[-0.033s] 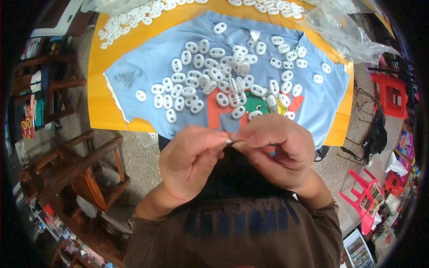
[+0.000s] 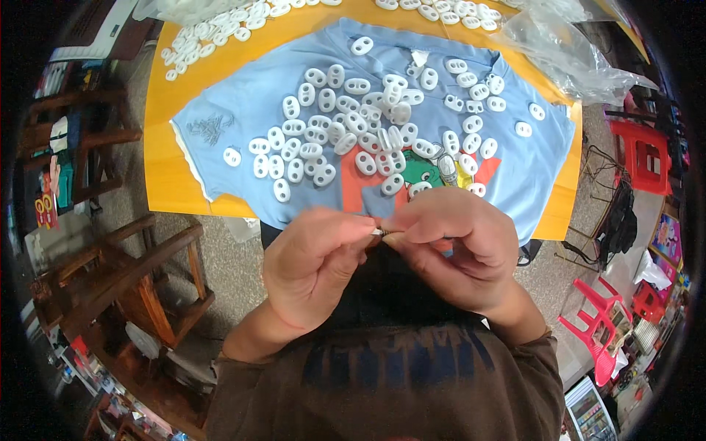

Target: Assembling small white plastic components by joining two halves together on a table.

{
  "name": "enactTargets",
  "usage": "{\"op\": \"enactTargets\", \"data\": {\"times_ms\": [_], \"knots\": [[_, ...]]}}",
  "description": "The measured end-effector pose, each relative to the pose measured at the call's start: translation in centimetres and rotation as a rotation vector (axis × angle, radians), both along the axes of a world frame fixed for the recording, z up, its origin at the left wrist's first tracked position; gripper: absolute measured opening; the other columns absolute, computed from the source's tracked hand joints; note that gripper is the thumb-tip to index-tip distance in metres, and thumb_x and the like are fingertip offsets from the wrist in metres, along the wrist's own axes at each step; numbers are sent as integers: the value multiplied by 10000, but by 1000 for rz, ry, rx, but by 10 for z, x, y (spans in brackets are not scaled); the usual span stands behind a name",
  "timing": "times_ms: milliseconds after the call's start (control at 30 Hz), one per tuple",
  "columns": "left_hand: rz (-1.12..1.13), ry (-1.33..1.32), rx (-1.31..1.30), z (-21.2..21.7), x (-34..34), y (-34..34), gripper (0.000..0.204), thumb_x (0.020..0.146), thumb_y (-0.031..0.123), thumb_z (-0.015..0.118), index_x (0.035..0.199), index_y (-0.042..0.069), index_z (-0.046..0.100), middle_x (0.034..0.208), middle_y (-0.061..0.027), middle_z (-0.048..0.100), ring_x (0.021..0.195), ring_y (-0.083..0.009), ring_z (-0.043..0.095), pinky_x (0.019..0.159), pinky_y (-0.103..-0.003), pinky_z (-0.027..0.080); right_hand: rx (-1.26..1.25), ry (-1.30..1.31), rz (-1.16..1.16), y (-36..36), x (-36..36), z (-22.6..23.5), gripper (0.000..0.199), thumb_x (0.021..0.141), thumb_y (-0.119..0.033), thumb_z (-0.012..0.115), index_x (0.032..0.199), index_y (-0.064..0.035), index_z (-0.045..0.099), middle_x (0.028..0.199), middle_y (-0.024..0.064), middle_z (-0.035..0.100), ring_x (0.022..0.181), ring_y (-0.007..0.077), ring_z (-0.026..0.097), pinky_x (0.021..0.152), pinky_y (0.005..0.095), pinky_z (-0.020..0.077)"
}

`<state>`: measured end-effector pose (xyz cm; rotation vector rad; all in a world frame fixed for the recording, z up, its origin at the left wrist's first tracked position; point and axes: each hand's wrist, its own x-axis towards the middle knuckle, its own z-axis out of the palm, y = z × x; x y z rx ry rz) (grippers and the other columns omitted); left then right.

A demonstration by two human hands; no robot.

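My left hand (image 2: 312,268) and my right hand (image 2: 456,246) meet fingertip to fingertip just in front of my chest. Together they pinch a small pale part (image 2: 378,230), mostly hidden by the fingers. Beyond the hands a light blue t-shirt (image 2: 220,110) with a cartoon print lies flat on an orange table (image 2: 165,176). Several white oval two-hole plastic pieces (image 2: 346,140) are scattered over the shirt, densest at its middle. More of the same pieces (image 2: 213,33) lie along the table's far edge.
A crumpled clear plastic bag (image 2: 566,55) sits at the table's far right corner. Wooden chairs (image 2: 125,272) stand to my left. Red plastic stools (image 2: 647,154) and a red chair (image 2: 599,323) stand to my right on the speckled floor.
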<state>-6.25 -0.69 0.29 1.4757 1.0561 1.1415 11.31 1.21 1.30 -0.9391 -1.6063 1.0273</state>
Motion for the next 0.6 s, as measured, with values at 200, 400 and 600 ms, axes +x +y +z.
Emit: {"op": "enactTargets", "data": {"times_ms": [200,400,600], "knots": [[-25,-85,-98,1,0,0,158,830,-28,530,981,-1,566,861,-101,590,663,-129,580,592,-222,467,78,-41,20,2,2,-1,225,637,69,661,813,-39,570,796,81,618,730,230,622,619,303,490],[-79,-112,-107,8,-2,3,186,789,-87,545,963,-21,562,893,-125,575,683,-133,576,613,-222,470,110,-47,26,1,1,-2,216,634,79,651,800,-36,574,785,86,620,729,236,622,632,316,491],[-67,-260,-233,11,3,0,202,778,-106,540,963,-26,553,908,-103,561,767,-115,547,694,-218,446,95,-48,35,1,2,0,212,624,77,654,788,-30,574,778,86,618,725,236,620,629,322,486]]}}
